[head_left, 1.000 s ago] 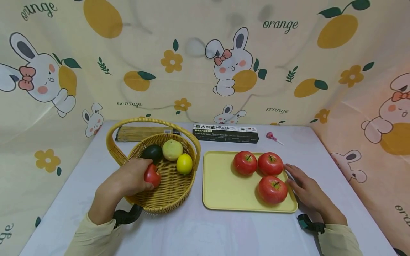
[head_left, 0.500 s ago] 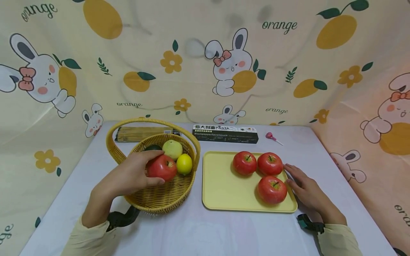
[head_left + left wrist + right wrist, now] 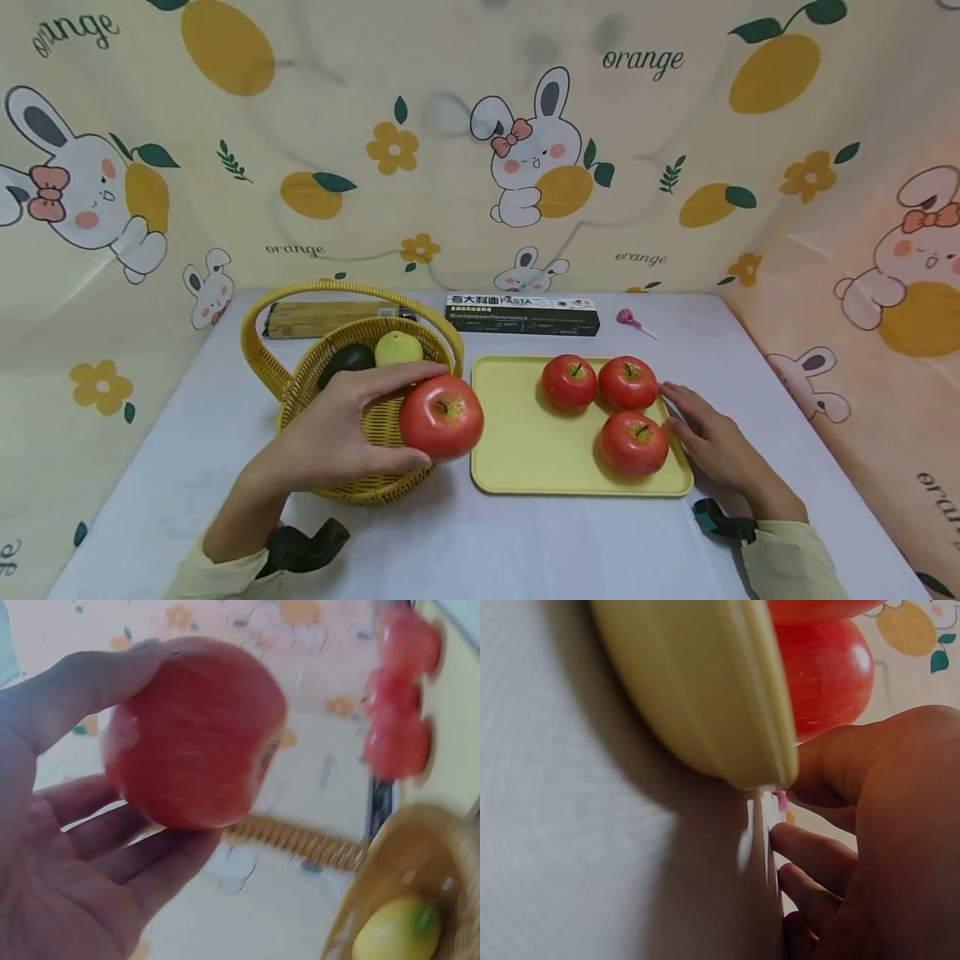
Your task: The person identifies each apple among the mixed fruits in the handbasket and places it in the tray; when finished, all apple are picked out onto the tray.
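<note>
My left hand (image 3: 341, 437) holds a red apple (image 3: 442, 417) between thumb and fingers, raised over the right rim of the wicker basket (image 3: 378, 492). In the left wrist view the fingers curve round the same apple (image 3: 195, 735). Inside the basket lie a dark green avocado-like fruit (image 3: 348, 362) and a pale yellow-green round fruit (image 3: 397, 347). A yellow fruit (image 3: 397, 930) shows in the basket from the left wrist. My right hand (image 3: 720, 446) rests relaxed at the right edge of the yellow tray (image 3: 517, 458), thumb at its rim, beside three red apples (image 3: 634, 444).
Behind the basket lies a pack of spaghetti (image 3: 330, 318). A black pasta box (image 3: 522, 317) stands at the back centre, with a pink lollipop (image 3: 628, 318) to its right. The basket's tall handle (image 3: 352, 288) arches over its opening. A printed cloth closes off the back.
My left hand has lifted the apple from inside the basket and carried it right and toward me, over the rim. The right hand stays at the tray's edge.
</note>
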Tool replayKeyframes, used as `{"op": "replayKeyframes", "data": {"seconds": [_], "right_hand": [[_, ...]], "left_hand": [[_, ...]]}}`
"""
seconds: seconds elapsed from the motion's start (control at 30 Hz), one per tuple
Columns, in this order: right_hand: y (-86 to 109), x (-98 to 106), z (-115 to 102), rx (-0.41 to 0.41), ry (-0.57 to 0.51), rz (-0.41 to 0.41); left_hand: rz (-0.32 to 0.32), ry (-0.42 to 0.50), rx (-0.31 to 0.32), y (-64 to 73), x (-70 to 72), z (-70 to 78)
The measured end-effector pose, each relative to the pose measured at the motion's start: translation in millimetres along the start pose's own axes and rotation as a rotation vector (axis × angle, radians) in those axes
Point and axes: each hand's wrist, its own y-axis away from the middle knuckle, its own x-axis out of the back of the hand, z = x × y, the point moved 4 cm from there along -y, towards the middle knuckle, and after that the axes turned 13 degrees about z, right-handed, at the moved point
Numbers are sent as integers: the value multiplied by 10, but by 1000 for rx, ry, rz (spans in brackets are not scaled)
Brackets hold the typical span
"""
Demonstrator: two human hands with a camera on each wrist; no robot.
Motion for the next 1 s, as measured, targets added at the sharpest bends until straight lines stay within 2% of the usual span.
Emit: {"op": "replayKeyframes", "data": {"seconds": [0.13,0.37,0.53,0.87,1.0], "right_hand": [[-7,19,-10,-7,3,-4],[0,11,7,-11,-1,-8],[-4,0,12,-4,-7,-7],[-1,10,-4,13,7,0],[1,16,-10,15,7,1]], "left_hand": [[-6,101,-13,-70,-217,67],[-39,250,83,-205,-700,62],[-12,316,124,-292,-1019,58],[32,319,230,-365,-1484,-33],[55,271,300,-374,-1646,-104]]}}
